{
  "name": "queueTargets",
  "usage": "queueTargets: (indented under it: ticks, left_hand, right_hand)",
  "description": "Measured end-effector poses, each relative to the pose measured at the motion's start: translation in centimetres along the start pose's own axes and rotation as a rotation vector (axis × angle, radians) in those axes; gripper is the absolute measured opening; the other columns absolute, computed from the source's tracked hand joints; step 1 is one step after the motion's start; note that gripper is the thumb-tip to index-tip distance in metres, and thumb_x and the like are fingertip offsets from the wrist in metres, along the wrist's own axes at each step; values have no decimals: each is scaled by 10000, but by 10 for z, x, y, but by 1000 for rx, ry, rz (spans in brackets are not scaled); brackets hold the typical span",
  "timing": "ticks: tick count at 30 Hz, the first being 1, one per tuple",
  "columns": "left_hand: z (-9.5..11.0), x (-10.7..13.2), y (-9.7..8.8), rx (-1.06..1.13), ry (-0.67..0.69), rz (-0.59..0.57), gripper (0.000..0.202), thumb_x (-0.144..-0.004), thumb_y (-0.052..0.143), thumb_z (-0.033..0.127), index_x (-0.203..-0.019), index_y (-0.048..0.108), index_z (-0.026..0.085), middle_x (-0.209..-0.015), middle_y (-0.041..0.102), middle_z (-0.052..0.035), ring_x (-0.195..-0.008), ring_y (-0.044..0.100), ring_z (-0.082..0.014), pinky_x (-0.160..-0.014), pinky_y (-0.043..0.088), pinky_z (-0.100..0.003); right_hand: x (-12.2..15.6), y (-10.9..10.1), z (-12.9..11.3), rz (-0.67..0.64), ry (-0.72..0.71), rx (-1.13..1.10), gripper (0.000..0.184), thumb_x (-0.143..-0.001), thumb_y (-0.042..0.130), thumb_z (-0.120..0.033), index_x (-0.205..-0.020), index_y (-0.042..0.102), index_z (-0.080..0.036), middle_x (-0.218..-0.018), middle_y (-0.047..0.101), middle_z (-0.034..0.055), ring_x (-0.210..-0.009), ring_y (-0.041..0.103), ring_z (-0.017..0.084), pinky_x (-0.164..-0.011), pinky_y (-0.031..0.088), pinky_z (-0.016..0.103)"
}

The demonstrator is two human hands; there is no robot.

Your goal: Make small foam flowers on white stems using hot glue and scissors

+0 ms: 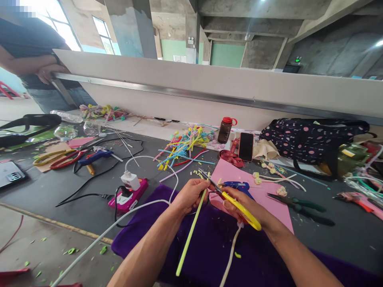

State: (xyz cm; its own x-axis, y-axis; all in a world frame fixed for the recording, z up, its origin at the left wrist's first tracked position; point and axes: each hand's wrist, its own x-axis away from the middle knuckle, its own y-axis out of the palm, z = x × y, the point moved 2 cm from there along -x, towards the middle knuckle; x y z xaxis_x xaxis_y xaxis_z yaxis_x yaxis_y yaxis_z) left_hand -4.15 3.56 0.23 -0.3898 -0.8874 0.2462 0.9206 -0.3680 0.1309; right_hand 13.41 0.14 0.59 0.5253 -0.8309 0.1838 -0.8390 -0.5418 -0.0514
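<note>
The left hand (190,196) pinches a yellow-green fuzzy strip (191,237), whose long end slants down toward the near side over a purple cloth (211,251). The right hand (253,204) grips yellow-handled scissors (241,208), their blades pointing far and left, close by the left fingertips at the strip's far end. A pale stem (231,253) hangs below the right hand. Beyond, on the dark worktop (356,231), a blue glue gun (240,185) lies on a pink sheet (231,170), with green-handled pliers (309,207) to the right. A magenta power strip (138,194) sits on the left; farther off are a bundle of colored strips (191,143) and a red-capped bottle (224,131).
</note>
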Motion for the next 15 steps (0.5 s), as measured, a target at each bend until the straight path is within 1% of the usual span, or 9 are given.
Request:
queueTargets:
  ticks: [3,6,8,11,13,15]
  left_hand:
    - [1,1,0,4,1,9,291,-815,462,351,-768,612,106,-400,443,52,-250,254,-19,-257,138,-134]
    - [1,1,0,2,1,12,281,-809,464,343,-773,612,107,-405,450,52,-251,255,-18,-257,137,-134]
    - [0,0,0,5,5,9,278,-806,463,341,-773,611,108,-405,452,52,-248,253,-19,-256,137,-137]
    - [0,0,-1,14,18,0,287,-803,464,352,-773,611,108,-401,448,55,-248,252,-20,-256,145,-139]
    - [0,-1,0,11,16,-8,291,-796,474,363,-777,612,107,-407,456,54,-250,255,-19,-257,145,-141]
    - [-1,-1,1,-5,-4,-17,292,-787,486,370,-784,613,107,-414,471,50,-249,267,-22,-257,144,-146]
  right_hand:
    - [-1,3,-1,-8,4,-20,293,-800,563,-432,-977,501,-207,-541,362,-96,-349,288,25,-310,238,134]
    - [-3,4,-1,-19,12,-54,238,-816,543,-407,-951,508,-214,-531,362,-98,-328,270,24,-291,222,135]
    - [-3,4,-2,-20,16,-121,247,-798,560,-397,-960,513,-216,-528,347,-101,-330,250,23,-289,203,134]
    - [-4,4,-5,8,72,-194,308,-758,600,-384,-1001,516,-216,-545,375,-98,-336,241,19,-295,168,141]
    - [-5,3,-6,37,122,-194,378,-718,644,-370,-1037,509,-220,-548,377,-103,-330,232,15,-298,152,146]
    - [-5,-1,-5,51,164,-172,393,-703,660,-373,-1032,506,-223,-532,338,-114,-321,206,12,-295,139,145]
